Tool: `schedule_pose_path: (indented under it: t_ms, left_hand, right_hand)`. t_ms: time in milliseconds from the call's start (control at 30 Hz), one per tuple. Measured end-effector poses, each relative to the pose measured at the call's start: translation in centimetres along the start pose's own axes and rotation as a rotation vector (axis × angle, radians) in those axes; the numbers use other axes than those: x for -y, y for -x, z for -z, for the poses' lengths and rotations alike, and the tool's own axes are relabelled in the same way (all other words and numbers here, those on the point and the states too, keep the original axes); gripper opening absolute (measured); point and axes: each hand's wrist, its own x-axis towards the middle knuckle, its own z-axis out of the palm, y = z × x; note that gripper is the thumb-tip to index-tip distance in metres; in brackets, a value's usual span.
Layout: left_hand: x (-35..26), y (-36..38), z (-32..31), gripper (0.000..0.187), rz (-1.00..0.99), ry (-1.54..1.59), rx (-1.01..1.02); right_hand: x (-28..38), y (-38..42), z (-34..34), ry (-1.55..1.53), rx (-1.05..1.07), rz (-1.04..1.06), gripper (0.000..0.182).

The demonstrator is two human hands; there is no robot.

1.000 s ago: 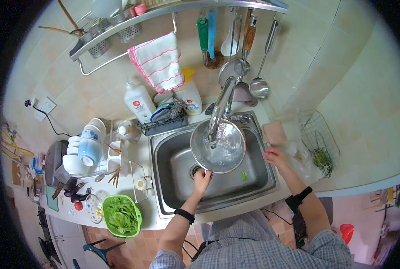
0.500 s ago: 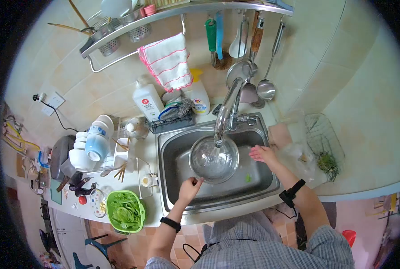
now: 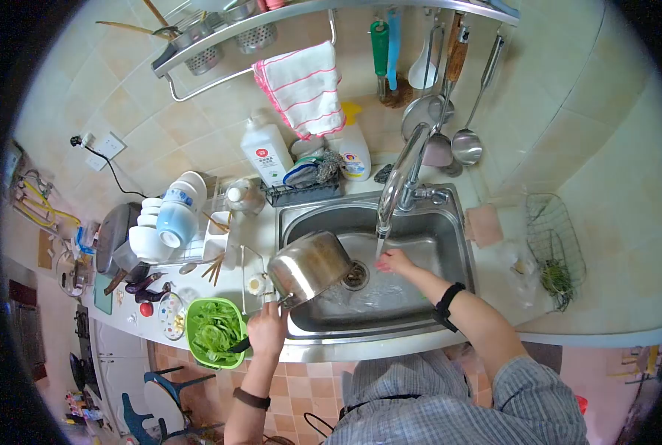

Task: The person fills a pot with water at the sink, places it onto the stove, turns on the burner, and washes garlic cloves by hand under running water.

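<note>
A metal pot point(image 3: 311, 268) is tilted on its side over the left part of the steel sink point(image 3: 375, 325), its mouth turned toward the drain. My left hand point(image 3: 267, 330) grips the pot's dark handle near the sink's front left corner. Water runs from the curved faucet point(image 3: 399, 178). My right hand point(image 3: 395, 261) is under the stream, right of the drain, with its fingers drawn together; whether anything is in them is too small to tell. A green basket of leafy vegetables point(image 3: 216, 332) stands just left of my left hand.
Bowls point(image 3: 175, 222) fill a rack at the left. Behind the sink are a white bottle point(image 3: 266, 154), a spray bottle point(image 3: 355, 153) and a scrubber caddy point(image 3: 303, 194). Utensils and a striped towel point(image 3: 300, 90) hang above. A wire basket point(image 3: 552, 231) lies at the right.
The pot has moved left and tipped from upright onto its side, with my left hand now round its handle. My right hand has moved left under the water, and its fingers have drawn together.
</note>
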Motion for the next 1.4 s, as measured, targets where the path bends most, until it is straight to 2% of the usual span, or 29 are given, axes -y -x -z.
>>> schedule_pose_path:
  t_ms: [100,333,400,433,500,567,633,700,833,900,933,967,1033,1067,1133,1300,1367,1400]
  left_hand:
    - [0.8,0.3,2.3,0.021,0.001,-0.019,-0.077]
    - [0.3,0.4,4.4,0.021,0.091,0.039,-0.086]
    - [-0.4,0.2,3.2,0.025,0.246,0.253,0.098]
    - [-1.1,0.0,2.4,0.028,0.295,0.301,0.163]
    - [-2.5,-0.6,0.4,0.031,0.323,0.439,0.248]
    - [-3.5,-1.0,-3.2,0.037,0.446,0.835,0.482]
    - [-5.1,-1.1,-6.0,0.042,0.560,1.002,0.642]
    - [-7.5,-1.0,-6.5,0.043,0.632,1.137,0.622]
    - [-9.9,-1.4,-5.0,0.043,0.573,1.106,0.701]
    - [-10.7,-1.6,-2.9,0.044,0.413,1.024,0.658]
    - [-10.6,-1.6,-2.9,0.046,0.390,0.964,0.703]
    - [-10.6,-1.5,-2.7,0.046,0.396,0.962,0.697]
    - [-10.8,-1.2,-2.1,0.046,0.389,0.973,0.675]
    - [-10.7,-0.9,-2.9,0.046,0.394,0.996,0.660]
    - [-11.0,-1.0,-2.0,0.046,0.428,1.003,0.675]
    - [-11.2,-1.5,-1.2,0.047,0.409,0.962,0.703]
    - [-11.2,-1.6,-0.9,0.046,0.394,0.913,0.687]
    - [-11.3,-1.7,-0.4,0.044,0.368,0.893,0.629]
  right_hand:
    - [1.1,-0.1,-2.2,0.170,-0.079,0.039,0.025]
    - [1.1,0.2,-2.0,0.190,-0.070,0.159,0.023]
    - [1.0,0.4,-0.4,0.019,0.056,0.184,0.024]
    - [1.2,0.8,0.5,0.022,0.048,0.187,0.024]
    - [2.2,1.8,2.3,-0.064,-0.075,0.209,0.021]
    - [2.9,2.0,5.7,-0.092,-0.212,0.143,0.023]
    - [3.7,2.8,8.4,-0.090,-0.290,0.123,0.024]
    - [5.2,4.3,10.5,-0.044,-0.511,0.253,0.026]
    - [8.6,4.8,12.2,0.045,-0.639,0.346,0.031]
    - [10.6,4.4,12.9,0.157,-0.508,0.243,0.036]
    - [10.5,3.4,13.4,0.252,-0.526,0.248,0.044]
    - [10.4,2.4,14.0,0.253,-0.518,0.251,0.044]
    - [10.8,1.0,14.6,0.582,-0.726,0.220,0.049]
    - [10.8,0.5,15.2,0.583,-0.720,0.229,0.049]
    - [12.6,2.5,14.4,0.577,-0.608,0.075,0.061]
    - [12.7,2.2,14.0,0.600,-0.624,0.142,0.054]
    - [10.5,-0.1,15.7,0.942,-0.738,0.461,0.049]
    - [10.6,0.4,15.2,0.935,-0.737,0.453,0.049]
